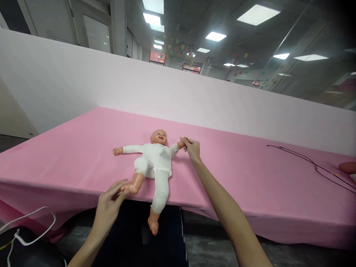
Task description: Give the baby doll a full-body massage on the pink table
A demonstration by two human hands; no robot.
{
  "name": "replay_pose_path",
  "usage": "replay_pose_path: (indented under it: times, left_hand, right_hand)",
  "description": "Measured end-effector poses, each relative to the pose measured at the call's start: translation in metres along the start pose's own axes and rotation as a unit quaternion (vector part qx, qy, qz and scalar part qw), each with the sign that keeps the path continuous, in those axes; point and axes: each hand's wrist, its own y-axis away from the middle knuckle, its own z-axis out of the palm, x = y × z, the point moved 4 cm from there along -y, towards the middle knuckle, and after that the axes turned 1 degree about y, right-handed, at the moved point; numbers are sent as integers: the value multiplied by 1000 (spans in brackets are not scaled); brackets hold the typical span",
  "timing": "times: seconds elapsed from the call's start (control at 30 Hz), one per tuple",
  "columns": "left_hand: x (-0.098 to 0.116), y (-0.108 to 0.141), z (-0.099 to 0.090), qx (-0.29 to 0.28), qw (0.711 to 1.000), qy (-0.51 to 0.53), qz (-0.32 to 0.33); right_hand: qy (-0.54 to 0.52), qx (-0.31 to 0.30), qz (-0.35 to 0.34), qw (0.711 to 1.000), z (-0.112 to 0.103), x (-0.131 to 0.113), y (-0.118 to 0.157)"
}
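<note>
My right forearm [226, 207] slants beside the doll [158, 157]. Right hand [194, 149] pinches its fist [180, 144]; left hand [107, 208], nearer its legs, pinches one foot [133, 188]. Its head points away.

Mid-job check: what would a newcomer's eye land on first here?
First, the white-bodied baby doll, face up on the pink tablecloth, one leg hanging over the near edge. Next, the hands on it: the left hand holds its other foot, the right hand one of its hands. Farther right lies a thin dark cable.
</note>
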Motion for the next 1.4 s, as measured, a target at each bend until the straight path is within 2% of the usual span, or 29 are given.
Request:
replay_pose_path:
  times: [0.1, 0.2, 0.3, 0.4, 0.47, 0.53, 0.63, 0.73, 0.8, 0.9, 0.97, 1.03, 1.1, 1.17, 1.2, 1.27, 1.33, 1.4]
  left_hand:
    - [26, -47, 33, -22, 997, 56, 45]
    - [32, -81, 63, -51, 991, 107, 59]
    - [29, -93, 76, -75, 987, 134, 50]
    - [25, -79, 62, -58, 992, 106, 47]
    - [19, -56, 40, -42, 996, 66, 32]
    - [5, -25, 13, -24, 999, 21, -5]
    - [-24, 21, -19, -41, 998, -17, -49]
    - [-45, 49, -30, -62, 996, -18, -65]
    - [-46, 47, -27, -58, 996, -13, -59]
    - [-25, 16, -10, -39, 999, -9, -30]
    - [-4, -18, 9, -21, 1000, 6, 2]
    - [17, -52, 33, -31, 998, 39, 41]
    - [31, -80, 57, -60, 994, 66, 61]
    - [36, -95, 72, -84, 991, 86, 64]
    - [36, -98, 74, -91, 990, 88, 62]
    - [30, -92, 68, -90, 992, 75, 57]
    - [19, -72, 48, -66, 995, 45, 54]
    - [6, -43, 23, -30, 998, 8, 50]
  right_hand:
    - [31, -90, -76, 993, 33, -25, 27]
    - [96, -192, -160, 964, 59, -28, 63]
    - [118, -212, -177, 954, 66, -21, 75]
    - [75, -176, -108, 975, 54, -14, 49]
    - [36, -105, -34, 993, 35, -4, 22]
    - [3, -9, 42, 999, 12, 13, 2]
    - [-20, 106, 143, 984, -19, 47, -3]
    - [-18, 153, 188, 970, -35, 67, 6]
    - [-21, 154, 184, 970, -38, 65, 10]
    - [-38, 110, 133, 984, -26, 37, 10]
    - [-42, 38, 76, 996, -7, 13, 16]
    - [-29, -54, 19, 998, 20, -5, 31]
    - [-6, -135, -35, 990, 45, -12, 52]
    - [11, -162, -79, 984, 60, -11, 67]
    - [11, -160, -83, 984, 61, -7, 69]
    - [-1, -135, -53, 989, 53, 3, 60]
    - [-26, -91, 8, 996, 33, 15, 39]
    - [-51, -15, 70, 996, 4, 30, 15]
